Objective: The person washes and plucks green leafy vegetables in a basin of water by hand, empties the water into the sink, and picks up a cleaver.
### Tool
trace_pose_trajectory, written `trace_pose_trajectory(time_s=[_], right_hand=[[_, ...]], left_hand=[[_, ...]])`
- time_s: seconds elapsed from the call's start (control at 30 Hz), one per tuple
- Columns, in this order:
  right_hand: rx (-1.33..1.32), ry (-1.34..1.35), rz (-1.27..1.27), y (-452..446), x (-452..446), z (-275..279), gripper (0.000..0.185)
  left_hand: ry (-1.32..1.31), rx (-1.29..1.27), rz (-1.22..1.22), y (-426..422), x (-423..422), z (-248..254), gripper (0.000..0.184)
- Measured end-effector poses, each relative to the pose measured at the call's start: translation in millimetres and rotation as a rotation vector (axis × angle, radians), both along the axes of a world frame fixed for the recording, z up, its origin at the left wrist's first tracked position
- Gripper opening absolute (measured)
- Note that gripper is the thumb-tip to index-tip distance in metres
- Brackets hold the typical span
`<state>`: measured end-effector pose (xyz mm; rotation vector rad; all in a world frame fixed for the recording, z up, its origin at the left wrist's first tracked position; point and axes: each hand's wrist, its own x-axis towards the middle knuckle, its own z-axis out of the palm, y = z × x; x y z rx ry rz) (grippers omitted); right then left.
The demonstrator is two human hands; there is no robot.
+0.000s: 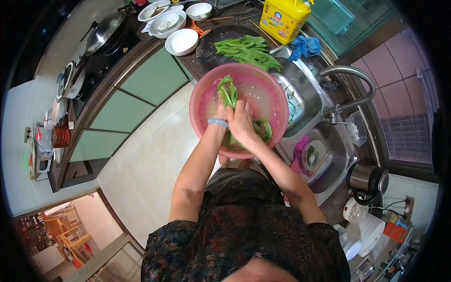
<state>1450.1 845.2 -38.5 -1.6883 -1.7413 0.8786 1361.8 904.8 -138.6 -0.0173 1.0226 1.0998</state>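
A large pink basin (pixel 194 101) with water in it stands by the sink's left edge. Inside it, my left hand (pixel 220 113), with a pale bracelet at the wrist, is closed round a bunch of green leaves (pixel 228 92). My right hand (pixel 241 123) is closed against the same bunch, just right of the left one, its fingertips partly hidden. More leafy greens (pixel 263 130) lie in the basin below my right hand. Beyond the basin, a pile of long green leaves (pixel 246 49) rests on a dark round board (pixel 205 50).
A double steel sink (pixel 307 96) with a curved faucet (pixel 350 69) is on the right. Around the counter are a yellow jug (pixel 284 19), a blue cloth (pixel 304 47), white bowls (pixel 182 42), a kettle (pixel 366 181) and a lidded wok (pixel 105 36) on the stove.
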Motion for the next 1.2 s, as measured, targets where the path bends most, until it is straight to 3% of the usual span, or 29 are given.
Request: trace_pose_trajectory(time_s=[0.13, 0.23, 0.27, 0.3, 0.43, 0.53, 0.57, 0.63, 0.7, 0.77, 0.8, 0.9, 0.97, 1.0, 1.03, 1.07, 1.1, 1.17, 1.2], right_hand=[[0.124, -0.146, 0.033, -4, -1, -9, 0.032], [-0.099, 0.158, -0.002, 27, 13, -17, 0.038], [0.005, 0.009, -0.015, 36, 20, -29, 0.037], [0.113, -0.140, -0.027, 45, 27, -41, 0.037], [0.081, -0.230, 0.060, 55, 55, -37, 0.035], [0.064, -0.346, 0.044, 60, 71, -24, 0.039], [0.065, -0.346, 0.048, 60, 70, -22, 0.039], [-0.003, -0.262, 0.012, 58, 68, -13, 0.050], [-0.012, -0.229, 0.021, 57, 64, -27, 0.060], [-0.049, -0.311, 0.025, 50, 58, -31, 0.064], [-0.043, -0.342, 0.022, 49, 56, -34, 0.067], [-0.117, -0.397, 0.079, 54, 57, -55, 0.060], [-0.166, -0.381, 0.021, 55, 54, -57, 0.056], [-0.213, -0.362, -0.030, 56, 53, -57, 0.054], [-0.211, -0.363, -0.031, 57, 53, -49, 0.054], [-0.272, -0.433, 0.112, 59, 55, -39, 0.051], [-0.333, -0.503, 0.257, 61, 56, -33, 0.049], [-0.347, -0.438, 0.287, 70, 63, -35, 0.052], [-0.367, -0.370, 0.313, 76, 68, -39, 0.054]], left_hand=[[0.057, 0.094, -0.090, -10, 6, -1, 0.063], [0.095, 0.135, -0.079, -18, 15, 22, 0.062], [-0.046, 0.057, -0.018, -28, 22, 60, 0.047], [-0.043, 0.058, -0.014, -34, 20, 69, 0.047], [0.069, 0.294, -0.082, -45, 3, 92, 0.031], [0.517, 0.289, -0.221, -38, -16, 77, 0.030], [0.517, 0.289, -0.217, -34, -21, 58, 0.030], [0.965, 0.337, -0.285, -25, -26, 28, 0.032], [1.068, 0.387, -0.303, -21, -21, 27, 0.040], [1.473, 0.106, -0.569, -14, -14, 34, 0.067], [1.486, 0.204, -0.646, -15, -11, 46, 0.066], [1.528, 0.231, -0.727, -2, -3, 5, 0.063], [1.518, 0.339, -0.678, -5, 0, -12, 0.059], [1.622, 0.385, -0.616, -4, -1, -46, 0.056], [1.674, 0.410, -0.580, -3, -1, -46, 0.055], [1.726, 0.433, -0.543, -3, -2, -46, 0.055], [1.648, 0.469, -0.556, -6, -2, -10, 0.059], [1.570, 0.495, -0.559, -6, -7, 35, 0.064], [1.461, 0.341, -0.612, -3, -12, 47, 0.070]])
